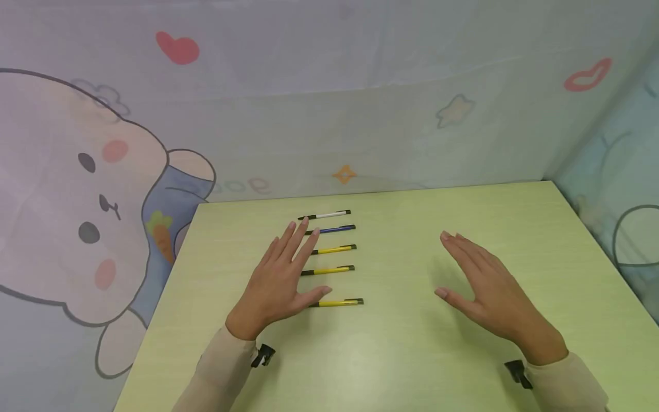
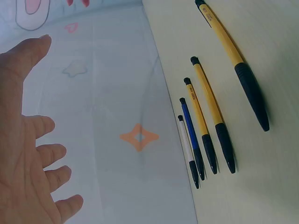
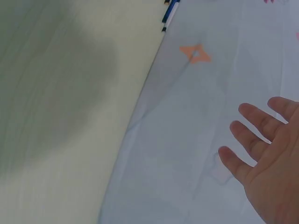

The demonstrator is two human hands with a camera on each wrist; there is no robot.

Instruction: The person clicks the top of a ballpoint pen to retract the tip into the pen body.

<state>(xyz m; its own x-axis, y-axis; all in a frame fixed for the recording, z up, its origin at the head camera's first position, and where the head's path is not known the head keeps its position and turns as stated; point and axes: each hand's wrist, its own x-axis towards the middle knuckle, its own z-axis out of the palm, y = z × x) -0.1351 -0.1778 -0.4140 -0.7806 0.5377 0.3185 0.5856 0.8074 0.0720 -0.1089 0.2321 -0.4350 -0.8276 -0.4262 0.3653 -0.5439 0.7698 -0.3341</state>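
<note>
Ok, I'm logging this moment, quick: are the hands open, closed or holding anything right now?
Left hand: open, holding nothing.
Right hand: open, holding nothing.

A pale yellow-green, rectangular tabletop with faint grain [image 1: 401,360] meets a creased, pale lavender-grey cloth backdrop [image 1: 288,126] along its far edge. On the cloth's left, a large white cartoon animal with pink cheeks [image 1: 46,194] is printed sideways, wearing a blue garment [image 1: 177,186] that bears an orange carrot with green leaves [image 1: 162,239]. A solid red heart [image 1: 177,48] sits above it; toward the right are a beige, grey-outlined star [image 1: 455,111] and a hollow red heart [image 1: 572,84]. An orange four-pointed star with a pale centre [image 1: 338,174] lies just above the table edge, right of faint rounded letters [image 1: 259,185]. A pale blue printed cloth [image 1: 635,171] borders the table's right side.
</note>
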